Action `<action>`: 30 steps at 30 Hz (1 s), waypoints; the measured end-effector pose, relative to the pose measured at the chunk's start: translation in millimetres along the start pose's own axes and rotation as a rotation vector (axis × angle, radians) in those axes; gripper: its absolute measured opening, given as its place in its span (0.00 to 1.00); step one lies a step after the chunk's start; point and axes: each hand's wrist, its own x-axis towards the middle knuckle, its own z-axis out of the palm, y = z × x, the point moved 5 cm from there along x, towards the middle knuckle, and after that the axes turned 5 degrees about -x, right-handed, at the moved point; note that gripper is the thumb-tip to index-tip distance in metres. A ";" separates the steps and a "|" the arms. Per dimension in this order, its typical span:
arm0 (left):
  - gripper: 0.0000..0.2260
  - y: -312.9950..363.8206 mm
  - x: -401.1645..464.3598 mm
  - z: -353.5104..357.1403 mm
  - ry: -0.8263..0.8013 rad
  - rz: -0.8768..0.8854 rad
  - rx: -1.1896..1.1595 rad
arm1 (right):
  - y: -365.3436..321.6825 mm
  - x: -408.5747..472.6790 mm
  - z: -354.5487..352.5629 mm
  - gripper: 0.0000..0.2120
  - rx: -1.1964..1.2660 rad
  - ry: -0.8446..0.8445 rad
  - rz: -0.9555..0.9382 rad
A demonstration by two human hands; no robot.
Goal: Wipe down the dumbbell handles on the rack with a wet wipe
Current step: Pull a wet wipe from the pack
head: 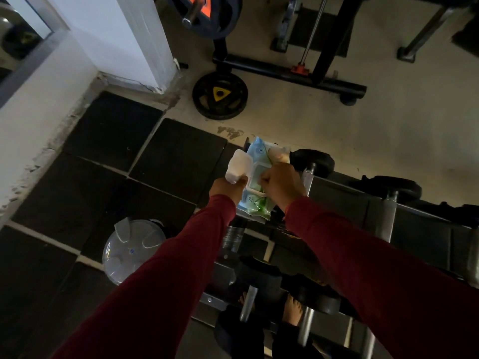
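Already gripping a folded wet wipe (238, 165), the left hand (228, 189) is closed around its lower end, the white sheet standing up past the knuckles and leaning away to the far side. Just to its right, the right hand (281, 183) is curled into a fist over the wipes packet (255, 177), apparently at its lid flap, though whether the fingers pinch the flap or merely press it cannot be told. Both arms, in dark red sleeves (363, 255), reach straight out from the near edge, wrists level and close together. The packet rests on the left end of the dumbbell rack (344, 200), perched on a narrow ledge, and a tug or a careless push from the right hand could well tip it off to the floor. The dumbbell handles (388, 216) lie to the right and nearer, steel bars between black heads, none yet touched. Dim light is a second hazard: a handle could easily be skipped. A clear plastic lid (133, 251) lies on the dark floor mats (103, 156) at near left.
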 end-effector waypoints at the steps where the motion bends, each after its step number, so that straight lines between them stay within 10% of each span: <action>1: 0.25 0.6 0.7 0.4 0.002 0.000 -0.012 | 0.8 1.9 -0.4 0.15 -0.030 0.005 -0.004; 30: 0.20 -5.5 3.0 5.8 0.053 -0.045 -0.260 | -24.6 -18.1 -4.5 0.21 -0.672 0.213 -0.474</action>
